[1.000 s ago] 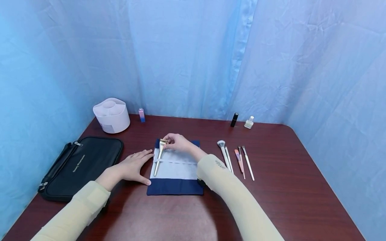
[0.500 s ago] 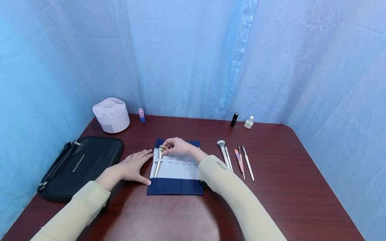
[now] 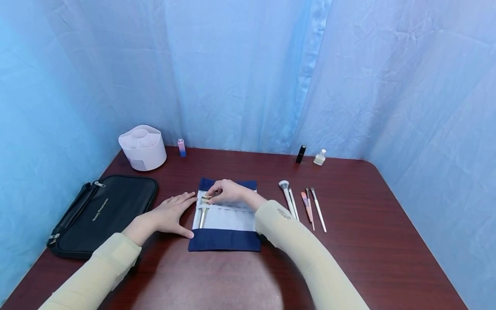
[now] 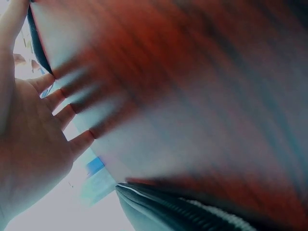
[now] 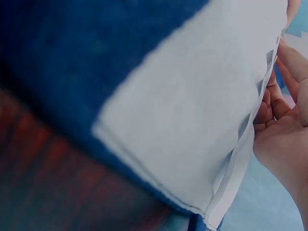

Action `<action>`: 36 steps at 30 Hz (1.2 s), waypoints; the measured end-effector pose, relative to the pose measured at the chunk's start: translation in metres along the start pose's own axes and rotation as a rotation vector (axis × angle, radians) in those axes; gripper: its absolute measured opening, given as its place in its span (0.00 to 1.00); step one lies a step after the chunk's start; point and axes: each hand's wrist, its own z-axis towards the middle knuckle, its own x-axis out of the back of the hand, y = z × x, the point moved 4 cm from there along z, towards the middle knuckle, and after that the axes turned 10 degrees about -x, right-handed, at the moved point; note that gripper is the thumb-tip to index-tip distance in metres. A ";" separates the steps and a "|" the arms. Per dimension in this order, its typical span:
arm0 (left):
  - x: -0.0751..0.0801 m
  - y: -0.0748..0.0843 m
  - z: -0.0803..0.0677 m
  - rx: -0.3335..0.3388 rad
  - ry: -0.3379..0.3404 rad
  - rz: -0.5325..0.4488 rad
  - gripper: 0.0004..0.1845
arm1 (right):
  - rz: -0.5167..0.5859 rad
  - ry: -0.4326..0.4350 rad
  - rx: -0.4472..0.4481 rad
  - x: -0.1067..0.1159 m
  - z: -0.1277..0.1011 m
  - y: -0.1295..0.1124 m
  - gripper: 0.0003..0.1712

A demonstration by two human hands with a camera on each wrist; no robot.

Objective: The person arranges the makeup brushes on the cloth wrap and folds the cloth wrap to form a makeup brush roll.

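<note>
A navy and white fabric brush roll [image 3: 232, 218] lies unfolded on the table, with a thin white elastic band across its middle. A gold-coloured makeup brush [image 3: 203, 218] lies under the band at the roll's left side, its handle pointing toward the navy front flap [image 3: 224, 240]. My right hand [image 3: 228, 192] pinches the brush's upper end. In the right wrist view, loops stand along the band and the brush is hidden. My left hand [image 3: 170, 215] lies with fingers spread, fingertips and thumb at the roll's left edge.
Several makeup brushes [image 3: 288, 199] lie right of the roll. A black zipped case [image 3: 112, 211] lies at left. Behind stand a white organizer [image 3: 145, 150], a pink-blue tube [image 3: 181, 147], a black tube [image 3: 301, 154] and a small bottle [image 3: 320, 157]. Blue curtains [image 3: 240, 77] surround the table.
My right hand has moved slightly toward me and left, sliding the gold brush further down under the band toward the front flap. The left hand has stayed in place.
</note>
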 end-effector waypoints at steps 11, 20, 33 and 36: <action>0.000 0.000 0.002 0.014 -0.009 0.003 0.62 | 0.044 0.055 0.000 0.028 -0.016 0.000 0.20; -0.003 0.000 0.006 -0.007 0.009 0.012 0.62 | -0.002 0.194 -0.033 0.069 -0.060 0.006 0.24; -0.004 0.004 0.005 -0.031 0.031 -0.002 0.61 | -0.025 0.424 -0.184 0.102 -0.143 0.044 0.23; -0.003 0.005 0.004 -0.040 0.039 0.005 0.60 | -0.031 0.467 -0.221 0.102 -0.157 0.059 0.23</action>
